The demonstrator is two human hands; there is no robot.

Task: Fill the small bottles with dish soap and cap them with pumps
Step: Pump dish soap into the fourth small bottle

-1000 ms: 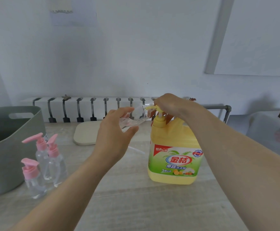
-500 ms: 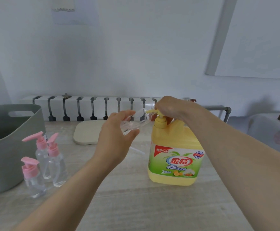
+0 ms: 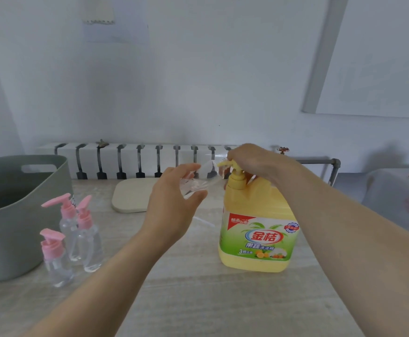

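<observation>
A big yellow dish soap jug [image 3: 257, 229] with a yellow pump stands on the table, right of centre. My right hand [image 3: 252, 159] rests on top of the pump head, fingers curled over it. My left hand [image 3: 174, 205] grips a small clear bottle [image 3: 198, 181], tilted, with its open mouth at the pump's nozzle. Three small clear bottles with pink pumps [image 3: 77, 229] stand together at the left.
A grey plastic tub [image 3: 11, 210] sits at the far left, beside the capped bottles. A pale flat pad [image 3: 130, 198] lies behind my left hand. A thin clear tube [image 3: 203, 221] lies on the table by the jug. A white radiator [image 3: 125, 161] runs along the back.
The pump head sits slightly lower under my right hand than a second ago. My left hand keeps the small bottle at the nozzle. The view has shifted a little.
</observation>
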